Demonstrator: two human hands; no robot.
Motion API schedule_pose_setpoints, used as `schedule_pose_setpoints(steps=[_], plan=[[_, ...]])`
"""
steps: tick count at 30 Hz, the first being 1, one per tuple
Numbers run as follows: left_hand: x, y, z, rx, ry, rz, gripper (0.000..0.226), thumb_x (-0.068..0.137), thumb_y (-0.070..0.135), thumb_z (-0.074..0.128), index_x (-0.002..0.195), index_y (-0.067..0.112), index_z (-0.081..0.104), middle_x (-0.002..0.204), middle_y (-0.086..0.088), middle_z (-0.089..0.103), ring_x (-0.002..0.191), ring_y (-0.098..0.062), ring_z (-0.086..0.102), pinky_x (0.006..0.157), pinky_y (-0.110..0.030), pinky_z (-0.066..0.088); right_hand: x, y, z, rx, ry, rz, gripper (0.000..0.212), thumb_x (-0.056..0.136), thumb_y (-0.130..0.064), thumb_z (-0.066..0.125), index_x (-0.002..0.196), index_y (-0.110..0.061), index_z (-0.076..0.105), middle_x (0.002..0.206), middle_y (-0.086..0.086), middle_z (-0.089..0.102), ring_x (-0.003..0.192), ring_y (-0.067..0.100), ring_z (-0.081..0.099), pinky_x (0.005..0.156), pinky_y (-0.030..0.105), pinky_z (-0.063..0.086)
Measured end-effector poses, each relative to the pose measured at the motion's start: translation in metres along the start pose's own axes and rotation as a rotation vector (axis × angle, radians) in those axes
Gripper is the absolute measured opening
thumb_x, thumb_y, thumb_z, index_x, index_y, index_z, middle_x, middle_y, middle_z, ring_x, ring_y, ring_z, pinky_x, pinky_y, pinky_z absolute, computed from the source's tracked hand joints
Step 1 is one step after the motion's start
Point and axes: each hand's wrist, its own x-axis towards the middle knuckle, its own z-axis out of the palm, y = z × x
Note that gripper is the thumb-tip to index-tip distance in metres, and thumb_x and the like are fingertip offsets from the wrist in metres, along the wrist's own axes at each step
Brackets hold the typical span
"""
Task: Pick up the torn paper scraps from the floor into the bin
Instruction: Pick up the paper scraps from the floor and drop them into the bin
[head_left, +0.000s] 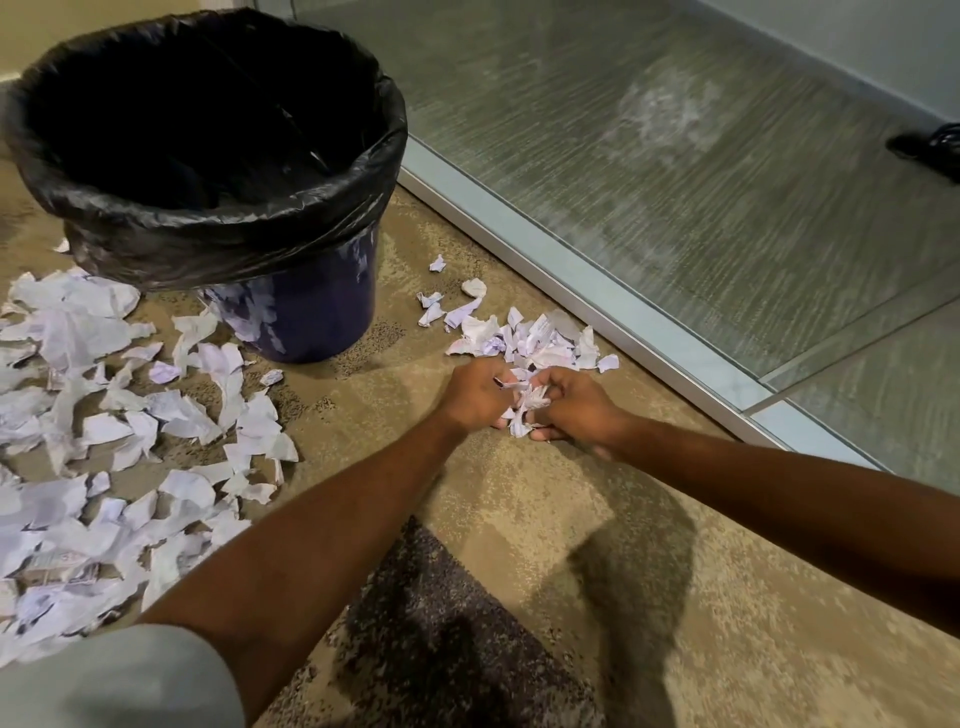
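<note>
Bin count: one dark blue bin (306, 306) is standing at the far left on the carpeted floor (519, 519), with one black liner (208, 208) folding over its rim.
Hand count: two, the left hand (475, 392) and the right hand (571, 405), are reaching out side by side at the middle of the scene.
Scrap count: too many for counting; they are lying in two groups, plus one held bunch.
Left grip: narrow, with the fingers curling round the left side of the held bunch (522, 410).
Right grip: narrow too, with the fingers curling round the right side of the same bunch.
Held bunch: it is sitting between the two hands and touching both, with white tips poking out below; whether it is clearing the floor cannot be told.
Small pile (535, 340): it is lying just beyond the hands, between them and the metal rail (571, 270), with a few loose pieces trailing toward the bin.
Large spread (104, 415): it is covering the floor at the left, from the bin's base to the near edge, well apart from the hands.
Bin against grip: it is standing far and left of both hands, and its inside is showing only dark.
Sleeve: one grey sleeve (114, 680) is showing at the near left.
</note>
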Motion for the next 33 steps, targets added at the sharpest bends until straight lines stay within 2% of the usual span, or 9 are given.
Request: schedule_pose_setpoints(steps=[6, 9, 11, 13, 17, 20, 24, 29, 33], plan=[[-0.014, 0.005, 0.003, -0.288, -0.035, -0.192, 0.019, 0.097, 0.0, 0.07, 0.116, -0.001, 0.07, 0.119, -0.015, 0.072, 0.1, -0.031, 0.076, 0.081, -0.047, 0.067, -0.011, -0.013, 0.008, 0.091, -0.002, 0.02, 0.038, 0.087, 0.02, 0.071, 0.111, -0.009, 0.065, 0.101, 0.017, 0.071, 0.077, 0.026, 0.077, 0.069, 0.036, 0.068], [-0.021, 0.012, 0.0, -0.405, -0.029, -0.222, 0.023, 0.099, -0.002, 0.068, 0.122, -0.003, 0.067, 0.125, -0.021, 0.071, 0.097, -0.031, 0.077, 0.073, -0.04, 0.068, -0.021, -0.026, 0.007, 0.124, -0.008, 0.015, 0.039, 0.087, 0.022, 0.069, 0.113, -0.006, 0.065, 0.103, 0.02, 0.073, 0.074, 0.026, 0.079, 0.061, 0.034, 0.066], [-0.027, 0.021, -0.007, -0.48, -0.024, -0.22, 0.024, 0.099, -0.004, 0.067, 0.124, -0.004, 0.065, 0.126, -0.021, 0.071, 0.087, -0.028, 0.079, 0.066, -0.035, 0.067, -0.028, -0.037, 0.006, 0.137, -0.004, 0.009, 0.04, 0.088, 0.022, 0.069, 0.117, -0.005, 0.065, 0.091, 0.015, 0.076, 0.068, 0.022, 0.079, 0.054, 0.03, 0.063], [-0.033, 0.033, -0.014, -0.527, -0.013, -0.208, 0.027, 0.099, -0.005, 0.066, 0.125, -0.005, 0.065, 0.126, -0.02, 0.071, 0.085, -0.03, 0.079, 0.066, -0.037, 0.068, -0.034, -0.05, 0.003, 0.136, -0.005, -0.02, 0.04, 0.089, 0.021, 0.07, 0.121, -0.003, 0.064, 0.083, 0.013, 0.078, 0.07, 0.023, 0.079, 0.058, 0.033, 0.066], [-0.041, 0.065, -0.035, -0.548, 0.025, -0.156, 0.029, 0.099, -0.005, 0.067, 0.127, -0.006, 0.063, 0.123, -0.019, 0.071, 0.079, -0.027, 0.077, 0.062, -0.034, 0.067, -0.048, -0.081, -0.003, 0.096, 0.003, -0.138, 0.04, 0.088, 0.019, 0.072, 0.121, -0.002, 0.065, 0.11, 0.027, 0.076, 0.086, 0.032, 0.075, 0.072, 0.04, 0.068], [-0.045, 0.092, -0.054, -0.54, 0.043, -0.087, 0.026, 0.098, -0.002, 0.07, 0.123, -0.004, 0.064, 0.123, -0.021, 0.072, 0.079, -0.028, 0.076, 0.064, -0.035, 0.067, -0.06, -0.114, -0.007, 0.079, 0.032, -0.227, 0.039, 0.085, 0.02, 0.073, 0.114, -0.004, 0.067, 0.102, 0.024, 0.075, 0.083, 0.033, 0.074, 0.068, 0.04, 0.068], [-0.058, 0.14, -0.086, -0.52, 0.106, 0.061, 0.009, 0.097, -0.004, 0.069, 0.103, 0.002, 0.067, 0.106, -0.019, 0.071, 0.081, -0.031, 0.075, 0.064, -0.033, 0.067, -0.077, -0.169, -0.013, 0.067, 0.049, -0.352, 0.038, 0.085, 0.022, 0.07, 0.103, -0.011, 0.067, 0.09, 0.014, 0.073, 0.072, 0.026, 0.073, 0.065, 0.036, 0.068], [-0.078, 0.202, -0.143, -0.496, 0.209, 0.178, 0.01, 0.097, -0.004, 0.071, 0.106, -0.003, 0.068, 0.107, -0.022, 0.073, 0.08, -0.031, 0.077, 0.054, -0.026, 0.063, -0.097, -0.248, -0.009, 0.047, 0.039, -0.522, 0.04, 0.084, 0.024, 0.067, 0.1, -0.013, 0.068, 0.094, 0.012, 0.075, 0.075, 0.026, 0.076, 0.072, 0.042, 0.069], [-0.104, 0.231, -0.197, -0.483, 0.306, 0.252, 0.011, 0.095, -0.002, 0.073, 0.106, -0.004, 0.072, 0.108, -0.022, 0.076, 0.089, -0.033, 0.08, 0.066, -0.033, 0.067, -0.108, -0.306, 0.014, 0.059, -0.006, -0.627, 0.039, 0.084, 0.022, 0.068, 0.102, -0.012, 0.07, 0.095, 0.013, 0.077, 0.08, 0.027, 0.078, 0.073, 0.042, 0.068]])
